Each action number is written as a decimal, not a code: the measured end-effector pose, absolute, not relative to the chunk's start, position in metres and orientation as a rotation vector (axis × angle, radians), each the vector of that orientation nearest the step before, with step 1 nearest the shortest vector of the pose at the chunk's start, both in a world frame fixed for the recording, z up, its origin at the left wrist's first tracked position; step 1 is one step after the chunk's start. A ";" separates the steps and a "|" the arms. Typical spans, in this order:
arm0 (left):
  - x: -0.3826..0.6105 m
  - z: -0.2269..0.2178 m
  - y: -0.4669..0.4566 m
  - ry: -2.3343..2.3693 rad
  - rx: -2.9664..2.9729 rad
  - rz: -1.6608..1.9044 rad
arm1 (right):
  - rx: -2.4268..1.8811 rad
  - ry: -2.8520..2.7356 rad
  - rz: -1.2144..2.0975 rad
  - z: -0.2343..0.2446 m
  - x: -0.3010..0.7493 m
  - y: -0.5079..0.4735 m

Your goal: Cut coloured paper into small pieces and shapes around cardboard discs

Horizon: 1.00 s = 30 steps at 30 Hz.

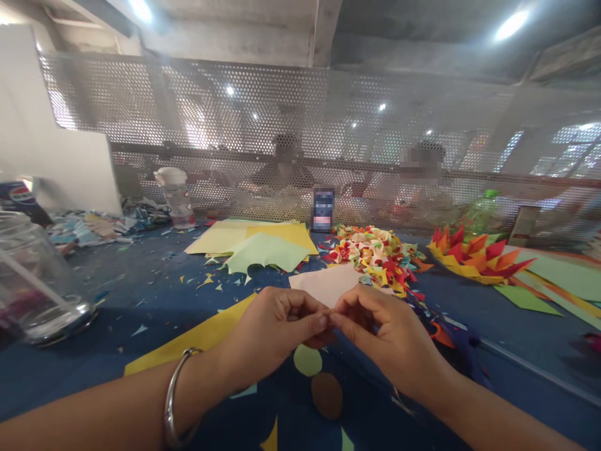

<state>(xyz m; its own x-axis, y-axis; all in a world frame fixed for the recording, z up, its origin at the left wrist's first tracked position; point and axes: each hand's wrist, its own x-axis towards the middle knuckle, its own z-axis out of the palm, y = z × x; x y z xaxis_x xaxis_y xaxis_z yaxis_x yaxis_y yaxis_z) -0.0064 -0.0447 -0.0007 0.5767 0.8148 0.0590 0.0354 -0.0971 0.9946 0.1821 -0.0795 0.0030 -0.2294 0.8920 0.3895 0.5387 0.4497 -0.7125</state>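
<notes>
My left hand (277, 322) and my right hand (382, 332) meet at the fingertips above the dark blue table, both closed in a pinch. Whatever lies between the fingers is hidden or too small to name. Just behind them rests a pale pink sheet of paper (322, 282). A yellow sheet (188, 344) passes beneath my left forearm. Below the fingers are a pale green paper circle (308, 361) and a brown oval piece (327, 396). Beyond my right hand spreads a pile of small colourful curled paper pieces (370, 250).
Stacked paper sheets (211, 238) and a phone (323, 210) stand ahead, before a perforated screen (211, 113) with people behind it. At left are a clear jar (37, 282) and a lidded cup (174, 197); at right, a spiky red-and-yellow paper piece (479, 263) and a green-capped bottle (483, 213).
</notes>
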 end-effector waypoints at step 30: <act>-0.007 0.001 -0.043 0.727 1.524 0.577 | -1.119 -1.821 1.080 0.005 0.183 -0.081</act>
